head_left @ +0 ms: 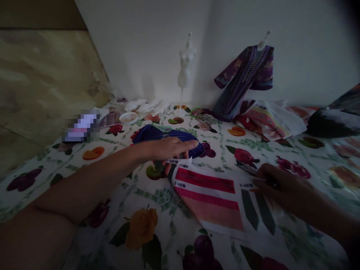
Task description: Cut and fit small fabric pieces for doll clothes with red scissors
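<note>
My left hand point(171, 148) is closed on the upper left edge of a printed fabric sheet point(209, 217), with its thumb stretched along the top. Red, pink and dark green pattern pieces with printed labels cover the sheet. A narrow labelled strip point(184, 162) sticks out under the left fingers. At the sheet's right side, my right hand point(274, 182) is closed around what looks like a pair of scissors point(247, 167); a pale blade shows ahead of the fingers, and the rest is mostly hidden. Behind my left hand lies a dark blue striped cloth piece point(180, 137).
A small white dress form point(185, 67) stands at the back, beside another wearing a purple patterned robe point(250, 78). Crumpled printed fabric point(272, 120) lies at back right. A roll of tape point(129, 117) and a blurred-out phone point(81, 125) are at left, on a fruit-print tablecloth point(112, 255).
</note>
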`<state>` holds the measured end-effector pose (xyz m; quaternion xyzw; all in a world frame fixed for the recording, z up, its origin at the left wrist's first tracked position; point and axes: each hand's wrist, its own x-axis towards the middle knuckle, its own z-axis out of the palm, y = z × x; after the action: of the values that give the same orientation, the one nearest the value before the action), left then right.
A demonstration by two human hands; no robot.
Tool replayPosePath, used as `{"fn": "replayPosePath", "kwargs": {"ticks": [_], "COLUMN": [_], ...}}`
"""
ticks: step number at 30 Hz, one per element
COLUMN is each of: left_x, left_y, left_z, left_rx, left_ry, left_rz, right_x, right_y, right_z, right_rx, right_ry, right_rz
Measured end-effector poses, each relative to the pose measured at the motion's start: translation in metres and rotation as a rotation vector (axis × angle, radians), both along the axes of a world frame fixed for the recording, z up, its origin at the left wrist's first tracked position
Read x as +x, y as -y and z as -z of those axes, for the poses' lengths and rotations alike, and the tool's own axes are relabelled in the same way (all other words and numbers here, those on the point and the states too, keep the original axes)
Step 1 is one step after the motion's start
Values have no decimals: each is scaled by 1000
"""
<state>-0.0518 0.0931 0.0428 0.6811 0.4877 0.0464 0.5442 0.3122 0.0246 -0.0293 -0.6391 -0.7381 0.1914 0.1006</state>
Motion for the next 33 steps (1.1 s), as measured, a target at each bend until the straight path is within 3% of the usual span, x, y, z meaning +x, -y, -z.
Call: {"fn": "replayPosePath", "kwargs": {"ticks": [6, 20, 25, 29, 33], "left_x": [-2, -5, -2, 3, 6], "left_y": [-3, -8, -6, -2, -1], "left_z": [2, 13, 7, 0, 2], "left_rx": [-56, -32, -11, 16, 184], "left_ry": [-1, 21, -31, -47, -103], "left_rz": [77, 58, 79, 214, 408], "right_x": [2, 7, 6, 0, -7], "right_y": [-2, -3, -3, -1, 0], "right_z": [2, 7, 6, -1, -11], "right_rx": [-5, 8, 23, 12, 18], "right_ry": [-2, 27, 0, 27, 21], "right_rz": [-30, -34, -48, -34, -50]}}
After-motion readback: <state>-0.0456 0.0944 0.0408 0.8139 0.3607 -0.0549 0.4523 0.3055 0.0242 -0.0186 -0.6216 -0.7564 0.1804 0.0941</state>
